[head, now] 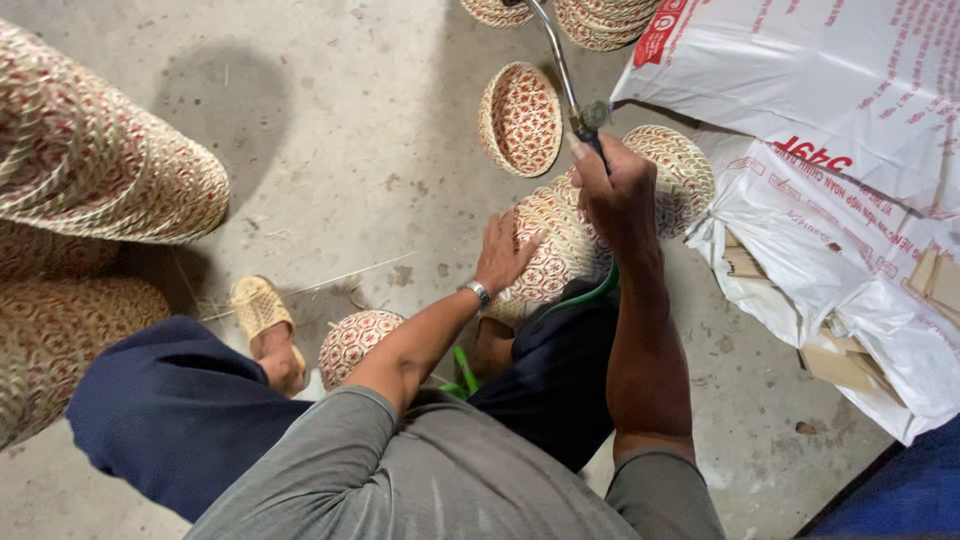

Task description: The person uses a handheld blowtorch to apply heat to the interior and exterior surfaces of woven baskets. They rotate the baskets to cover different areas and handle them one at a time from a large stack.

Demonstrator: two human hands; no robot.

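Observation:
My left hand (505,252) lies flat on the side of a woven basket (553,255) with a red and cream pattern, resting on my lap. My right hand (612,185) is closed around the black handle of a long metal wand (556,62) that runs up and away from me over the basket. A second basket (682,172) sits just behind the one I hold. A green tube (584,295) curls under the basket by my right forearm.
An open basket (520,118) lies on the concrete floor ahead. Tall stacks of nested baskets (95,160) fill the left. A small basket (355,340) sits by my sandalled foot (262,318). White printed sacks (830,130) over cardboard crowd the right.

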